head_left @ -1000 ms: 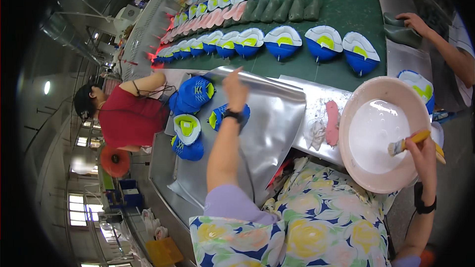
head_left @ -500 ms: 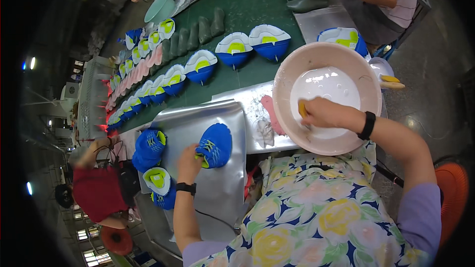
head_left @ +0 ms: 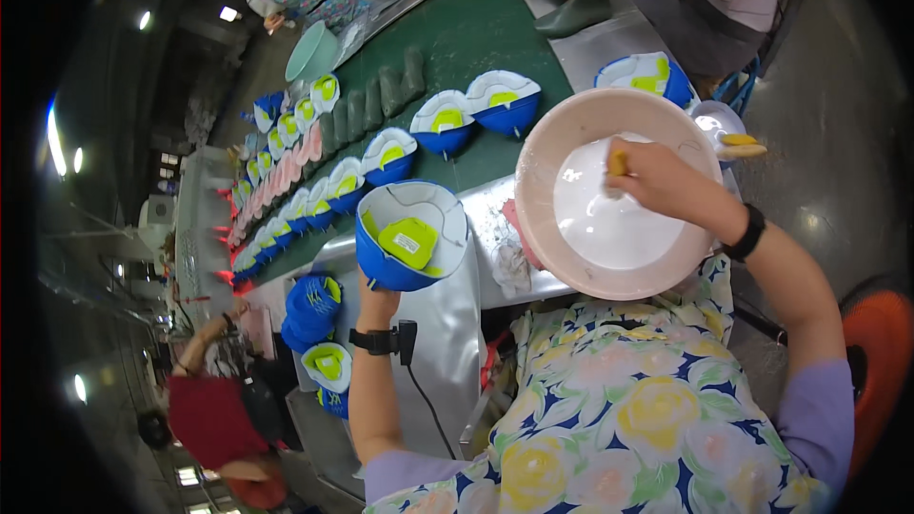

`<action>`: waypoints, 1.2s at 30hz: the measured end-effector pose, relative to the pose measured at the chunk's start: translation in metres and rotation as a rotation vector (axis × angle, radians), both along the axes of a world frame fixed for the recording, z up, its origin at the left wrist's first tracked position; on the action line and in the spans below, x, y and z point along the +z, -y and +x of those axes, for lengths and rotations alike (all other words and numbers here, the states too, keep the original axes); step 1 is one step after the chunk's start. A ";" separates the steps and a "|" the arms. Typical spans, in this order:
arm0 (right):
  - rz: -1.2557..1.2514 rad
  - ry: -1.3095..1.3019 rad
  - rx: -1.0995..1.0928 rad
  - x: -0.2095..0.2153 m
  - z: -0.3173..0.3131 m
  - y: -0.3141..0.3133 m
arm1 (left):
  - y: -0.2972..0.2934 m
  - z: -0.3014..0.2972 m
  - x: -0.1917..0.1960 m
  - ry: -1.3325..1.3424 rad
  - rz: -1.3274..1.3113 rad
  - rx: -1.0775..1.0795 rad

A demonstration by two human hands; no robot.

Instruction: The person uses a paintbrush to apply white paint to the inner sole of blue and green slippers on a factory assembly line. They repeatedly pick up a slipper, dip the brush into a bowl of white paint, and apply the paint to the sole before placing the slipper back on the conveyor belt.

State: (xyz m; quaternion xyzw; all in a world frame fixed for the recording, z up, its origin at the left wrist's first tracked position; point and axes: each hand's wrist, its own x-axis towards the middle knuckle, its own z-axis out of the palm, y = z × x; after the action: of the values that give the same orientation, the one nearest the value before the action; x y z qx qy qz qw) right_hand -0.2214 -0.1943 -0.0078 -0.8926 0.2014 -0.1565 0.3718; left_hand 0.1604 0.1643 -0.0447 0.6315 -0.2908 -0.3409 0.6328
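My left hand (head_left: 379, 301) grips a blue shoe upper (head_left: 388, 271) from below and holds it up, turned so its white inner side and lime-green lining face me. Most of those fingers are hidden behind the upper. In my right hand (head_left: 664, 185) is a brush (head_left: 618, 162) with a yellow handle, over a wide pale-pink basin (head_left: 538, 228). White liquid (head_left: 609, 238) covers the basin's bottom, and the brush's tip is at or just above it; I cannot tell which. Left of my left wrist lie blue uppers (head_left: 311, 312) and another with its lime lining up (head_left: 327, 366).
Several uppers (head_left: 445, 122) line the green conveyor belt (head_left: 466, 33), beside dark green shoe lasts (head_left: 390, 90) and pink insole-shaped pieces (head_left: 286, 176). A crumpled cloth (head_left: 514, 268) lies by the basin. A cup (head_left: 716, 119) with another brush stands right of it. Co-workers sit around.
My left hand has lifted a blue upper off the metal sheet and turned its inside toward me. My right hand, with the brush, has shifted right and up within the basin.
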 end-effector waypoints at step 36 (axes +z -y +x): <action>0.596 0.349 -0.360 0.042 -0.028 0.010 | 0.207 -0.180 0.042 -0.023 -0.299 -0.018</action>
State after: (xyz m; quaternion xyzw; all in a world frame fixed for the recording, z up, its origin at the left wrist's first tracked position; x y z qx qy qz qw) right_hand -0.2495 -0.2045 0.0341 -0.6557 0.3253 -0.3031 0.6102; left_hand -0.0197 -0.0430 -0.0028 0.5237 -0.3366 -0.3069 0.7199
